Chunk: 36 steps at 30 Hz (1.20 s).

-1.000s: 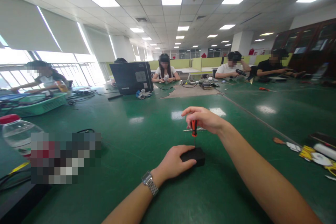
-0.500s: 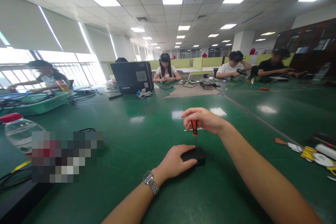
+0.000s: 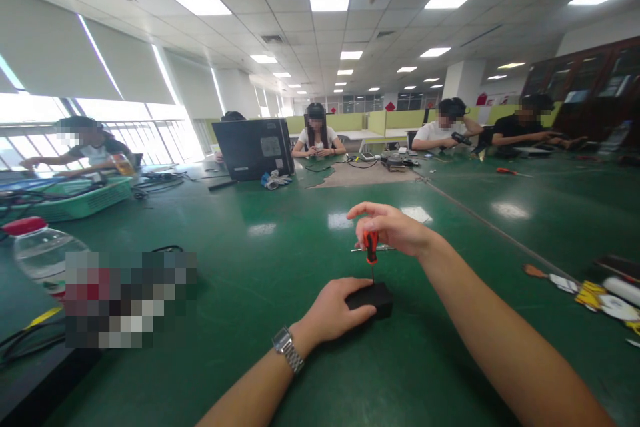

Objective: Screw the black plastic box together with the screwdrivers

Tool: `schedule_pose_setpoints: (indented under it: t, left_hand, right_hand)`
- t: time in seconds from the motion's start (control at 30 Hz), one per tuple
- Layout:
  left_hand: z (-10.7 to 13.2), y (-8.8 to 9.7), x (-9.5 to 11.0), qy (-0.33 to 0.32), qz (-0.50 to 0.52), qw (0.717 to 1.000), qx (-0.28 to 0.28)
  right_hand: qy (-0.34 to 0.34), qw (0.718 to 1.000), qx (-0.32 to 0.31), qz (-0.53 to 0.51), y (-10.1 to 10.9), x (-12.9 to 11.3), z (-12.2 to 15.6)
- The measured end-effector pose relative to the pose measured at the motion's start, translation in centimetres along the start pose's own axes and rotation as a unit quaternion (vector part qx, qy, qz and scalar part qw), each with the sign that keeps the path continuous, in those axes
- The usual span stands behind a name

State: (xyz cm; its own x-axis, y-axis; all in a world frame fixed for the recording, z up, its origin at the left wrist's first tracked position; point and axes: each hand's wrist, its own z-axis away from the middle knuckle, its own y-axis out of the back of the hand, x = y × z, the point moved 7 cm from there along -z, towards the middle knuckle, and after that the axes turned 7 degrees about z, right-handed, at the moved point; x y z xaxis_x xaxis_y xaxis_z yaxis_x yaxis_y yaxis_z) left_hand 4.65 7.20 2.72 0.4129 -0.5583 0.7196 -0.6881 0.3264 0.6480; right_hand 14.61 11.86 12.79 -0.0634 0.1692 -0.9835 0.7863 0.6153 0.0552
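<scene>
A black rectangular box (image 3: 381, 300) lies on the green table, with my left hand (image 3: 333, 310) wrapped over its left part, thumb on the near side and fingers on the far side. Upright above it stands a screwdriver (image 3: 371, 252) with an orange and black handle, its thin shaft reaching down to the box's top. My right hand (image 3: 393, 227) holds the handle's upper end between thumb and fingers, with the index finger stretched out. Where the tip meets the box is too small to make out. A thin, shiny strip (image 3: 380, 248) lies on the table behind the screwdriver.
To the left are a red-capped bottle (image 3: 43, 253), dark cables and a green basket (image 3: 95, 199). A black computer case (image 3: 254, 150) and gloves (image 3: 275, 179) stand farther back. Another screwdriver (image 3: 510, 171) lies far right; flat cutouts (image 3: 590, 295) lie nearer. Several people sit around the table.
The screwdriver's handle has turned, now showing more orange, and my right index finger has lifted slightly. My left hand and the box keep their places.
</scene>
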Motion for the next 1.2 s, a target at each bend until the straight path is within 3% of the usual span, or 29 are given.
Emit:
schedule_pose_setpoints:
  t: [0.07, 0.17, 0.27, 0.43, 0.7, 0.9, 1.2]
  left_hand:
    - [0.0, 0.0, 0.0, 0.0, 0.001, 1.0, -0.001]
    - [0.0, 0.0, 0.0, -0.005, 0.006, 1.0, 0.0]
    - [-0.1, 0.1, 0.0, -0.005, 0.005, 1.0, 0.001]
    - [-0.1, 0.0, 0.1, -0.006, 0.007, 1.0, -0.002]
    - [-0.2, -0.2, 0.1, -0.005, 0.022, 1.0, -0.004]
    - [0.1, 0.1, 0.3, -0.036, 0.01, 0.999, -0.021]
    - [0.1, -0.1, -0.1, -0.019, -0.011, 1.0, -0.012]
  right_hand:
    - [0.002, 1.0, 0.004, -0.007, 0.0, -0.1, 0.0]
    - [-0.012, 0.997, 0.077, 0.002, 0.9, 0.2, -0.1]
    - [-0.017, 0.997, 0.075, -0.029, 0.6, 0.7, -0.4]
    - [0.075, 0.982, 0.136, -0.109, 0.9, 0.2, -0.6]
    - [0.09, 0.982, 0.032, -0.166, -2.2, -1.8, 0.3]
    - [0.075, 0.984, -0.036, -0.159, -4.9, -0.5, -0.1]
    - [0.071, 0.983, -0.073, -0.152, -5.4, 0.1, -0.2]
